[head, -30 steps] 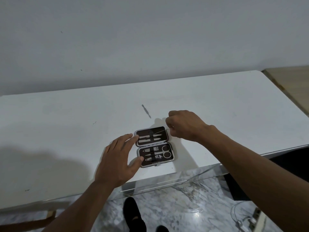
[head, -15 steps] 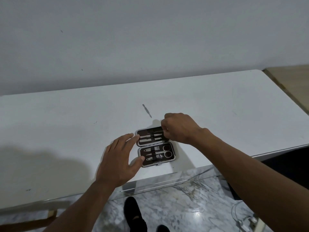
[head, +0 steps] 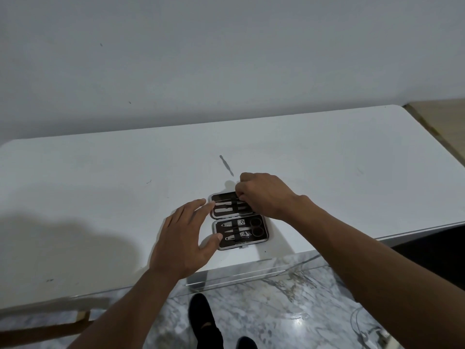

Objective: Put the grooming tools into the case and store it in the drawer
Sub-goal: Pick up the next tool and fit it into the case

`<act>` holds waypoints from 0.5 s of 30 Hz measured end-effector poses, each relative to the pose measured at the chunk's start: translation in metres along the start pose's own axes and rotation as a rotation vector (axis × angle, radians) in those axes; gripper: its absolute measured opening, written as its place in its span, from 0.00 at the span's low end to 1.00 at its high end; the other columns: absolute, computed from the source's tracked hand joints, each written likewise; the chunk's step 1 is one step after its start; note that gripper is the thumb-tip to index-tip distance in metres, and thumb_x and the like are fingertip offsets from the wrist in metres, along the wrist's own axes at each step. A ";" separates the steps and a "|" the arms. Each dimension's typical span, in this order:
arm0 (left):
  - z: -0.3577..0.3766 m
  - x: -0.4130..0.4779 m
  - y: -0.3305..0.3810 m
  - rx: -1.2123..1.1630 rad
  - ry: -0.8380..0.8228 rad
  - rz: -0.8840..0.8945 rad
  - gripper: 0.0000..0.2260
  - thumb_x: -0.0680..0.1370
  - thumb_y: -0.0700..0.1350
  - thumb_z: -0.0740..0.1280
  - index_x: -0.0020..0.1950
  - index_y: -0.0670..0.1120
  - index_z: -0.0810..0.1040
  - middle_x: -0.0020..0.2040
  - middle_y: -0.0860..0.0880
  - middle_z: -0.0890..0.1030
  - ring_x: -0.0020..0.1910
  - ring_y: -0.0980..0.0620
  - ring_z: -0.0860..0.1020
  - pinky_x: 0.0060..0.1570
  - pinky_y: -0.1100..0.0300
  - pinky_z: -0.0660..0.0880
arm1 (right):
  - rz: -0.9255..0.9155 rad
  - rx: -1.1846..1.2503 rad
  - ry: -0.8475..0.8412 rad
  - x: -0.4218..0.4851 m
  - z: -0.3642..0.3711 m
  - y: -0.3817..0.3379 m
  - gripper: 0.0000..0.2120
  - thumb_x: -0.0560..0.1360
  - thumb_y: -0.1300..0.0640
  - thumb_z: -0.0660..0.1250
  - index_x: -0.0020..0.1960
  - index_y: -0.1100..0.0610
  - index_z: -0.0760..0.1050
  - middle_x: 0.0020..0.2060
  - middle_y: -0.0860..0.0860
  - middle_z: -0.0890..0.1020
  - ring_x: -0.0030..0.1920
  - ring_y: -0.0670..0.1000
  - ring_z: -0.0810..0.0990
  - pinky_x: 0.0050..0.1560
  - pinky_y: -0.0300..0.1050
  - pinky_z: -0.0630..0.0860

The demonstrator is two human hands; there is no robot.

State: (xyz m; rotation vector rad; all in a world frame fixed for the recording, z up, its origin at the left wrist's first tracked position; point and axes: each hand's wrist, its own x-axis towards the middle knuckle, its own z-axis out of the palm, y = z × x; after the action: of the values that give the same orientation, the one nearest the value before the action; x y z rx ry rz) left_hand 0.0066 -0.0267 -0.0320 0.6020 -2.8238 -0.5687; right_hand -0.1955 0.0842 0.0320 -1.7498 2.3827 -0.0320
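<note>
Shows a manicure case [head: 222, 197] lying open near the front edge of a white table [head: 100, 197]. Holds most of the set already: scissors [head: 254, 226], clippers and small files strapped into the near half, two flat tools [head: 226, 210] under the band of the far half. Steadies with the left hand [head: 183, 240], fingers straight and spread, fingertip and thumb touching the case's left edge. Works with the right hand [head: 266, 195] at the far half's right end, fingertips curled together, seemingly pinching a slim tool hidden beneath them. Leaves one metal tool [head: 226, 165] loose just beyond the case. Looks well past halfway on packing. Remains to seat this tool, fetch the loose one, close the case, stow it. Shows no drawer plainly.
</note>
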 end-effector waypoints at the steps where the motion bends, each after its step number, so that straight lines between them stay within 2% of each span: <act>1: 0.000 0.000 0.000 -0.001 0.001 0.000 0.28 0.73 0.63 0.60 0.72 0.54 0.68 0.71 0.55 0.70 0.70 0.53 0.67 0.66 0.52 0.66 | -0.002 -0.005 0.004 0.000 0.001 0.000 0.07 0.78 0.59 0.61 0.50 0.57 0.77 0.48 0.53 0.77 0.44 0.58 0.77 0.38 0.48 0.71; 8: 0.000 0.000 0.002 -0.012 0.002 -0.005 0.28 0.73 0.62 0.60 0.72 0.55 0.68 0.72 0.54 0.70 0.70 0.52 0.67 0.66 0.51 0.66 | 0.098 0.159 0.053 0.000 -0.006 0.005 0.10 0.79 0.55 0.60 0.51 0.56 0.79 0.50 0.52 0.78 0.47 0.57 0.78 0.46 0.49 0.75; 12: -0.001 -0.001 0.001 -0.018 0.004 -0.007 0.28 0.74 0.61 0.60 0.73 0.54 0.67 0.71 0.54 0.70 0.70 0.52 0.67 0.66 0.52 0.66 | 0.292 0.242 0.148 0.017 -0.011 0.014 0.09 0.78 0.58 0.63 0.53 0.57 0.81 0.51 0.54 0.82 0.51 0.56 0.80 0.49 0.46 0.73; 15: -0.001 -0.001 0.000 -0.009 0.004 -0.005 0.28 0.74 0.61 0.60 0.73 0.54 0.67 0.71 0.55 0.69 0.70 0.53 0.67 0.66 0.53 0.67 | 0.387 0.328 0.134 0.036 -0.008 0.017 0.10 0.78 0.57 0.65 0.56 0.58 0.81 0.54 0.54 0.83 0.55 0.56 0.80 0.53 0.45 0.73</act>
State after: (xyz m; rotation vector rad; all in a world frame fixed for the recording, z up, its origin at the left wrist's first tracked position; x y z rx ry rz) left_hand 0.0072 -0.0263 -0.0312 0.6075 -2.8155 -0.5797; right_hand -0.2228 0.0544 0.0329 -1.1593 2.5874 -0.4692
